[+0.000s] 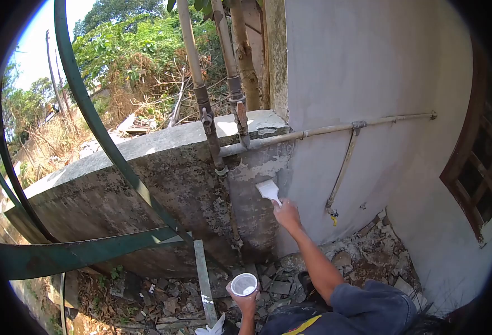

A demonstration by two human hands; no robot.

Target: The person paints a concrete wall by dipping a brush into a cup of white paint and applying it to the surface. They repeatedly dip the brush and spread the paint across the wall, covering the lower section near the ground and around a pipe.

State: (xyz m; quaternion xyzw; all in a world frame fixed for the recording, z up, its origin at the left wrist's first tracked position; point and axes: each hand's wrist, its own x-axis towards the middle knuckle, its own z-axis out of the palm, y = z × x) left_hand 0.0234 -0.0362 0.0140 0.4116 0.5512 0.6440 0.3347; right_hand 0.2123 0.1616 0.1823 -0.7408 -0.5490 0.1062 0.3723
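In the head view, my right hand (287, 215) grips the handle of a white paintbrush (268, 190). Its bristles lie against or very close to the rough grey wall (251, 209), just under the horizontal pipe (313, 132). Lower down, my left hand (245, 301) is wrapped round a small plastic tub (244, 285). Some white paint (248, 290) shows at the bottom of the tub. Right of the brush, the wall (357, 72) has a pale, whitish coat.
Upright pipes with valves (207, 119) rise by the low wall. A tap with a yellow handle (334, 219) sticks out at right. Green metal bars (98, 134) cross the left side. Rubble (282, 286) covers the ground, and a white glove-like item (211, 328) lies near my left arm.
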